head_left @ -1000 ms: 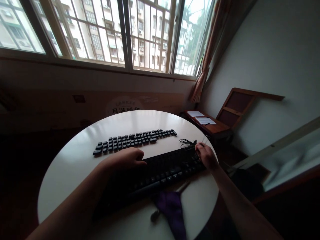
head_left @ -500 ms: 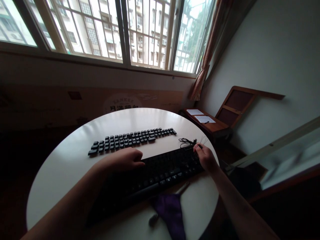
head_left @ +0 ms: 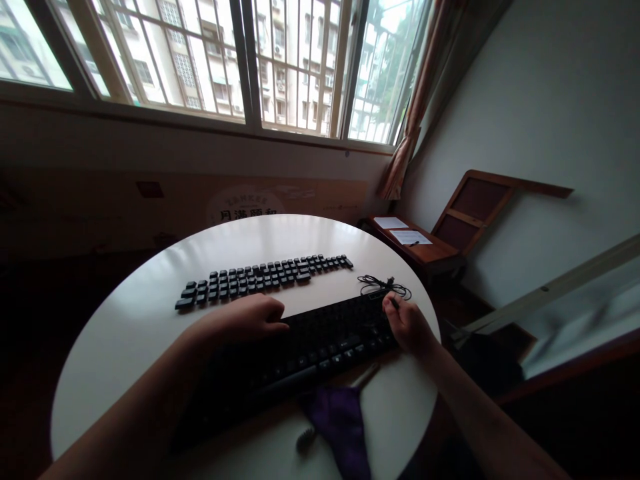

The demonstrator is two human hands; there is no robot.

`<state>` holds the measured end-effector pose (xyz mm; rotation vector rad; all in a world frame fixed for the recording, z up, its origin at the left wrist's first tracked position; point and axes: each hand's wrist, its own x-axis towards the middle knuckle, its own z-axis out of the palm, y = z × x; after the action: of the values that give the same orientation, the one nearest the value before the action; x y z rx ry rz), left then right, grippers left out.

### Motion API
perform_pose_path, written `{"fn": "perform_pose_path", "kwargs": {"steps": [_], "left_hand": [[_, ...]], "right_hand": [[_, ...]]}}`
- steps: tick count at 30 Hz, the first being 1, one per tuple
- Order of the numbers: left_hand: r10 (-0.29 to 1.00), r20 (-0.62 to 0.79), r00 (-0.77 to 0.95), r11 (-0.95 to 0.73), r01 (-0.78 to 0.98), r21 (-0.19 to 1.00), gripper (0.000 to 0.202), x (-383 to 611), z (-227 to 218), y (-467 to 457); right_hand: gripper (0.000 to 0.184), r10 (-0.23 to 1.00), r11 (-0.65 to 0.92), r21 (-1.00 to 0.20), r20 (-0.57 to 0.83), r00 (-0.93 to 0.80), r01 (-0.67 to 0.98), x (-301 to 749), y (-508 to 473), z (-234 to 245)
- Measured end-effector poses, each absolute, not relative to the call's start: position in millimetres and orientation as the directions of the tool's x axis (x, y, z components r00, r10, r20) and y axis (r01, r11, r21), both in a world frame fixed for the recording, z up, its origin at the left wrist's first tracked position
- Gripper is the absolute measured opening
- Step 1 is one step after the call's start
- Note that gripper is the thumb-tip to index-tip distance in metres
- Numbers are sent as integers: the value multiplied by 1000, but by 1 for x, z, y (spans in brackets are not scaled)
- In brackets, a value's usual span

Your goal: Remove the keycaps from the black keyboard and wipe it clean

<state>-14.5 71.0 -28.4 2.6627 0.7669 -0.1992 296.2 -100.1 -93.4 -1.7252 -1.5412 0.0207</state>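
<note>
A black keyboard (head_left: pixel 320 347) lies slantwise across the white round table (head_left: pixel 115 347), its back part bare of keycaps and several keys still along its front rows. My left hand (head_left: pixel 260 315) is closed over the keyboard's back left edge, thumb along it. At the keyboard's right end, my right hand (head_left: pixel 407 323) is closed around the dark handle of a wire keycap puller (head_left: pixel 395 303); its wires are hard to see now. Behind the keyboard, removed black keycaps (head_left: pixel 250 280) stand in rows. The keyboard's coiled cable (head_left: pixel 375 285) sits beyond my right hand.
In front of the keyboard are a purple cloth (head_left: pixel 343 417), a thin brush-like stick (head_left: pixel 367 377) and a small dark bristly thing (head_left: pixel 306 439). A wooden chair (head_left: pixel 425 252) with papers and a pen stands beyond the table at right, under the window.
My right hand has turned and shifted slightly left and down, so the puller's wires no longer stick up above it. My left hand and the keyboard have stayed put.
</note>
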Motion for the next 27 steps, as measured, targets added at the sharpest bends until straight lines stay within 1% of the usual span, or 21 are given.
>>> {"fn": "perform_pose_path", "kwargs": {"steps": [2,4,6,8,11,15,20,24,27], "left_hand": [[492,-228,840,-783,542,304,36,-15,-29,71],[497,-231,836,-780,547,303,36,-15,-29,71],[498,-233,835,-780,549,299,37,-15,-30,72],[499,-233,835,-781,550,296,37,-16,-31,72],[503,-232,833,-776,553,303,38,-16,-32,72],[500,-232,835,-774,550,313,38,-16,-32,73],[496,-227,838,-784,545,298,36,-17,-33,74],[491,-230,841,-789,540,293,36,-18,-34,75],[488,-240,839,-789,542,290,35,-18,-34,75]], "right_hand": [[30,811,75,-610,497,308,788,299,-100,-96],[34,759,79,-692,508,406,717,304,-100,-99],[37,714,83,-765,493,497,639,307,-100,-103],[38,703,87,-799,472,532,594,310,-100,-106],[37,719,86,-801,462,520,592,310,-100,-107],[34,754,61,-765,456,472,641,306,-98,-100],[34,806,-2,-745,393,442,667,308,-90,-89],[35,834,-15,-742,360,418,670,311,-86,-86],[33,853,-18,-710,356,381,704,309,-87,-87]]}}
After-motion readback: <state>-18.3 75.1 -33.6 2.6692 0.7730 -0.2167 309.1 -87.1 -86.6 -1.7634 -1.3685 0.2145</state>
